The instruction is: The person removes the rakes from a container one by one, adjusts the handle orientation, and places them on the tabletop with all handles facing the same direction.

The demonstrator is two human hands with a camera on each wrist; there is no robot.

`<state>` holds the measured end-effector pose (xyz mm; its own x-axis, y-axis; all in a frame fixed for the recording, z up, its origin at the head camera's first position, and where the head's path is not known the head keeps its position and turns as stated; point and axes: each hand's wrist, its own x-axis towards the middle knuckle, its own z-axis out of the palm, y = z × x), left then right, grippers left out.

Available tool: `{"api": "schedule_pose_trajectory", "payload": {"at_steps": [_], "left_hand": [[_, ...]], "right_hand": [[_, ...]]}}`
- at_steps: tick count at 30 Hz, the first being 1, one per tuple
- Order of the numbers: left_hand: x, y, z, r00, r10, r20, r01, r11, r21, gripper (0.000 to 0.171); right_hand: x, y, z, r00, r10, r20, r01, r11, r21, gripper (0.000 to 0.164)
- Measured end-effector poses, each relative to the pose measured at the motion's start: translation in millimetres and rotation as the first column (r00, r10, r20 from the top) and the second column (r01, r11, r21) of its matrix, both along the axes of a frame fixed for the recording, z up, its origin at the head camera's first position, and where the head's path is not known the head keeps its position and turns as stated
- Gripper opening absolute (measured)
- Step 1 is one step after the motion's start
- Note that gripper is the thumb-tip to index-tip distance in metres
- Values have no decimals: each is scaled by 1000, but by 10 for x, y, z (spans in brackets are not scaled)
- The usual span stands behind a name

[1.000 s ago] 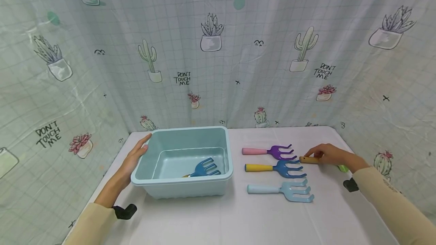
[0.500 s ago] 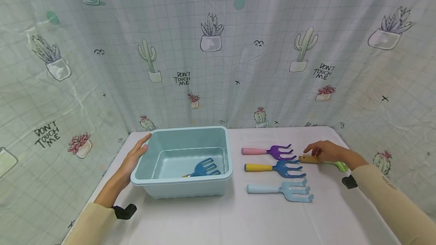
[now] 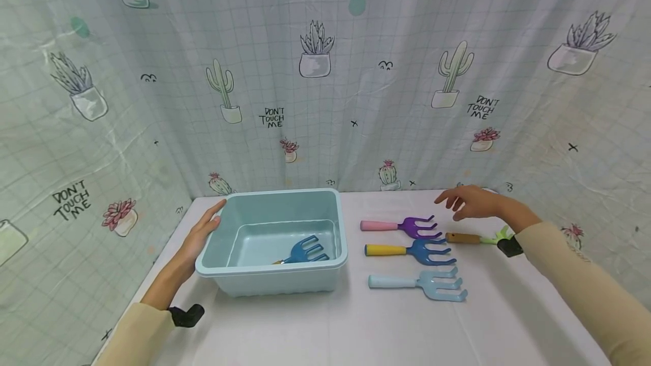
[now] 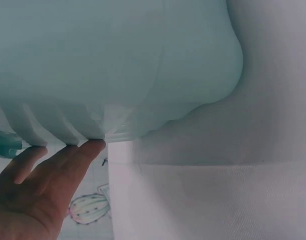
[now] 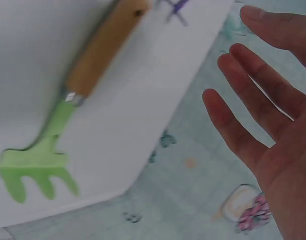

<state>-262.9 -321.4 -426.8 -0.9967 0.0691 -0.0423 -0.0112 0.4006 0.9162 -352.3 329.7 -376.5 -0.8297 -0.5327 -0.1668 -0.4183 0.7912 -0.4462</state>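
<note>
My left hand [image 3: 195, 242] rests its fingers against the left side of a light blue plastic basin [image 3: 274, 271]; the left wrist view shows the fingertips on its outer wall [image 4: 117, 60]. Inside the basin lies a blue hand rake [image 3: 303, 252]. In the air above the table's back right, my right hand [image 3: 470, 202] holds nothing, its fingers apart and loosely bent. Below it lies a green hand rake with a wooden handle [image 3: 463, 238], seen whole in the right wrist view, tines [image 5: 35, 167] toward the lower left.
Left of the wooden-handled rake lie a purple rake with a pink handle [image 3: 378, 225], a blue rake with a yellow handle [image 3: 386, 250] and a light blue rake [image 3: 394, 282], roughly parallel. A cactus-print curtain [image 3: 356, 89] surrounds the white table [image 3: 396, 332].
My right hand has let go of the wooden handle and risen up and back, to the left, uncovering the green rake. My left hand stays at the basin.
</note>
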Motion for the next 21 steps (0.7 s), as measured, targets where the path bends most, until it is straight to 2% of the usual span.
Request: {"api": "schedule_pose_trajectory", "payload": {"at_steps": [9,21], "left_hand": [[3,-26,-31,1000,-2,9,2,1000,3,62],[0,-7,-7,1000,-8,-17,8,1000,18,65]], "right_hand": [[-97,-531,404,996,66,-62,-65,998,10,48],[-128,-1505,936,972,209,-105,-208,978,20,52]]}}
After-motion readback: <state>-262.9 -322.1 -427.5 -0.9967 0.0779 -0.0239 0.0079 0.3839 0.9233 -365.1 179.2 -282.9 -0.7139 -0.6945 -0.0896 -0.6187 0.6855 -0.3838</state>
